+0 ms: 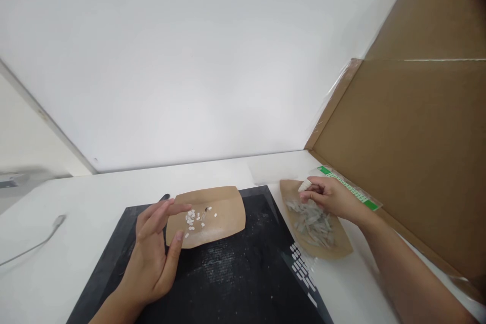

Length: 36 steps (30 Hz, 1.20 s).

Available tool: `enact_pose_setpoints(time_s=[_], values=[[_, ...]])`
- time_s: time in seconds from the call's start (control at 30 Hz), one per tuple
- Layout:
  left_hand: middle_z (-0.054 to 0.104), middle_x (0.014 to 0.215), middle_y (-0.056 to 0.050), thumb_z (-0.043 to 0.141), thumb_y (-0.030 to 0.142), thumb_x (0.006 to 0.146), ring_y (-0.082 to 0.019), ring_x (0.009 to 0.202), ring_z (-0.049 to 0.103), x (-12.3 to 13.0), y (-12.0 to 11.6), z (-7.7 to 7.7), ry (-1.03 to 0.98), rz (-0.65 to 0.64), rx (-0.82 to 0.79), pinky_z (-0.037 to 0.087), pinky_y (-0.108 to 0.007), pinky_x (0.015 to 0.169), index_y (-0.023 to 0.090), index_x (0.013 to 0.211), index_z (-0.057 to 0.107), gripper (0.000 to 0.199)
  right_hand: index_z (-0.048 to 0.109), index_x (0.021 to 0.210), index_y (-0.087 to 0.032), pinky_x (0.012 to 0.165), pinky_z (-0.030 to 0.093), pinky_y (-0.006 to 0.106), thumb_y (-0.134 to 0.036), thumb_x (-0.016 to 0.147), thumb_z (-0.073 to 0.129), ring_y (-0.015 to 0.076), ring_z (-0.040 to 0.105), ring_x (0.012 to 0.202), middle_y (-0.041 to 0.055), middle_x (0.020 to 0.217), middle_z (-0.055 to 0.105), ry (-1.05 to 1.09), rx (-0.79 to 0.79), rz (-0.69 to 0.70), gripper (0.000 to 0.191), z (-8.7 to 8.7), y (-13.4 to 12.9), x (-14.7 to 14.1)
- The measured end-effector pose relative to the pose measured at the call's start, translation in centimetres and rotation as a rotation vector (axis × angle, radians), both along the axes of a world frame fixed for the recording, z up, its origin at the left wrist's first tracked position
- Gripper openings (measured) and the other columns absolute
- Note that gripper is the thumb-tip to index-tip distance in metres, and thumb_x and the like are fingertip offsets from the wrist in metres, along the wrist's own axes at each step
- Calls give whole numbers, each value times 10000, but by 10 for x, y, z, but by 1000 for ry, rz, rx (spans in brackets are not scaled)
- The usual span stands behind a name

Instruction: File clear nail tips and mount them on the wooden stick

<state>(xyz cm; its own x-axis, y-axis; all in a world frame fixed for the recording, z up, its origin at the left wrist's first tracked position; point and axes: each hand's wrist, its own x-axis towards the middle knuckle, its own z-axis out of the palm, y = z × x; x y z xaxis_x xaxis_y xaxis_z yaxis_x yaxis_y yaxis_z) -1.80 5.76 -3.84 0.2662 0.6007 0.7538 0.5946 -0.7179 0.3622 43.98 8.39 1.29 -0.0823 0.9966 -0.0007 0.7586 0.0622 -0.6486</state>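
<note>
My left hand (pixel 154 253) is open at the left side of a brown paper tray (pixel 228 202), its index finger stretched over the tray and the thumb apart. Small white pieces (pixel 190 216) and a tiny dark bit lie in that tray. Over a second brown tray (pixel 341 250), on the right, my right hand (pixel 322 195) has its fingers curled in a pinch. A whitish cover (pixel 305 186) wraps one fingertip. What the pinch holds, if anything, I cannot make out. Thin translucent strips (pixel 315 225) are heaped under this hand.
Under the left tray lies a black board (pixel 243 273), with rows of small white stickers (pixel 301 266) at its right edge. A dark rounded tip (pixel 165 197) shows behind my left hand. Cardboard (pixel 417 152) stands along the right, near a green-and-white strip (pixel 349 187). A cable (pixel 45 239) lies left.
</note>
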Motion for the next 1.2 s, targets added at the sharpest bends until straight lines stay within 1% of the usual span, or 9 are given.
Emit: enact_pose_setpoints(time_s=[0.1, 0.17, 0.33, 0.4, 0.57, 0.7, 0.97, 1.1, 1.2], values=[[694, 1250, -137, 549, 54, 936, -336, 1318, 513, 0, 0, -1, -6, -8, 1, 340, -629, 1126, 219, 1620, 197, 787, 700, 758, -222, 511, 314, 260, -623, 915, 613, 131, 431, 521, -37, 571, 540, -73, 50, -22, 439, -2, 2, 4], [700, 1240, -130, 545, 51, 939, -330, 1319, 515, 0, 1, -2, -7, -2, -6, 332, -625, 1135, 229, 1620, 195, 787, 700, 775, -224, 534, 353, 265, -640, 914, 613, 148, 476, 564, -27, 592, 554, -86, 62, -5, 447, 0, 2, 5], [696, 1243, -131, 547, 50, 934, -330, 1333, 509, 0, 1, -2, -2, -1, -3, 322, -621, 1147, 219, 1618, 187, 792, 726, 1131, -252, 735, 508, 319, -591, 957, 595, 228, 667, 864, 53, 985, 747, 40, 18, 143, 402, 3, -1, 4], [692, 1248, -136, 544, 51, 934, -333, 1330, 511, 1, 0, -1, 1, -3, 1, 322, -622, 1144, 214, 1619, 182, 792, 720, 1185, -240, 742, 516, 326, -576, 971, 577, 236, 685, 878, 65, 992, 756, 69, 6, 147, 424, 1, 0, 4], [692, 1237, -142, 537, 53, 941, -330, 1316, 519, 2, -1, 0, -4, 0, -11, 323, -615, 1146, 202, 1614, 197, 769, 794, 1018, -252, 595, 494, 330, -581, 910, 648, 225, 658, 662, 51, 800, 766, 99, 43, 57, 376, -7, 6, 11], [691, 1239, -145, 534, 41, 941, -329, 1319, 516, 2, -1, -1, -5, -7, -16, 319, -617, 1148, 197, 1615, 191, 772, 799, 904, -236, 564, 484, 333, -618, 857, 710, 233, 653, 619, 63, 718, 759, 124, 69, 18, 395, -9, 9, 13], [663, 1270, -157, 527, 37, 942, -334, 1335, 486, 3, -3, 0, 2, -25, -7, 321, -623, 1155, 171, 1606, 208, 749, 716, 868, -193, 632, 501, 316, -660, 869, 697, 250, 703, 775, 100, 829, 779, 155, 81, -22, 467, -8, 8, 7], [664, 1258, -153, 529, 62, 947, -332, 1325, 458, 3, -3, 1, 64, 2, -16, 344, -592, 1147, 157, 1554, 323, 648, 690, 923, -206, 733, 528, 331, -578, 898, 712, 239, 703, 819, 82, 860, 754, 260, 149, 15, 373, -1, 3, -8], [660, 1272, -134, 543, 65, 933, -337, 1327, 455, 3, -4, 4, 103, 1, -5, 354, -567, 1139, 183, 1474, 432, 564, 676, 890, -212, 720, 533, 316, -539, 899, 728, 214, 686, 777, 50, 799, 714, 354, 200, 30, 331, 5, -6, -30]])
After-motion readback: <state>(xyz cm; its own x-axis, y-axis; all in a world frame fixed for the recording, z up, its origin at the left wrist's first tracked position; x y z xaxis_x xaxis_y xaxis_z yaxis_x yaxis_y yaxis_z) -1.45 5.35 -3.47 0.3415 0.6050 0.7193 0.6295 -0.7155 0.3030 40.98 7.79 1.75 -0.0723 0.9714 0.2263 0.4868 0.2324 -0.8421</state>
